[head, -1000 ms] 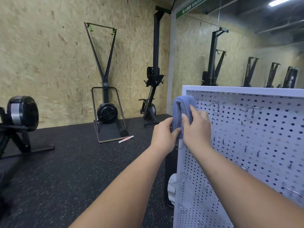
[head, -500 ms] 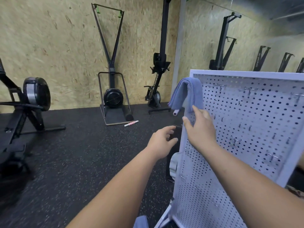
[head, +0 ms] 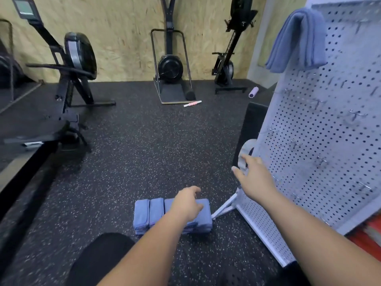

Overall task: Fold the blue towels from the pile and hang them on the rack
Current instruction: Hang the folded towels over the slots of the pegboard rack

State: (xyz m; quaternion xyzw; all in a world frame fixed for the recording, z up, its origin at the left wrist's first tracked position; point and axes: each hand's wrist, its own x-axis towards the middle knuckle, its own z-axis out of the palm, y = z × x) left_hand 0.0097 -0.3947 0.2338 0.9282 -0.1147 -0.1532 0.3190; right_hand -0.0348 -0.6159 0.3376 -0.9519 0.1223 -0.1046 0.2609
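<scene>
open floor (head: 144, 153), rack (head: 321, 141) blocking right

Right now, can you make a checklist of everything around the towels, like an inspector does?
Surface: black speckled floor.
Job's things: blue towels lie folded in a pile on the floor; hung towel is draped over the top corner of the white pegboard rack.
Clutter: pink-white stick and purple roller on the floor.
Grippers: left hand over the pile, open, holding nothing; right hand open, beside the rack.
Cables: nothing seen.
Surroundings: exercise machines along a chipboard wall.
</scene>
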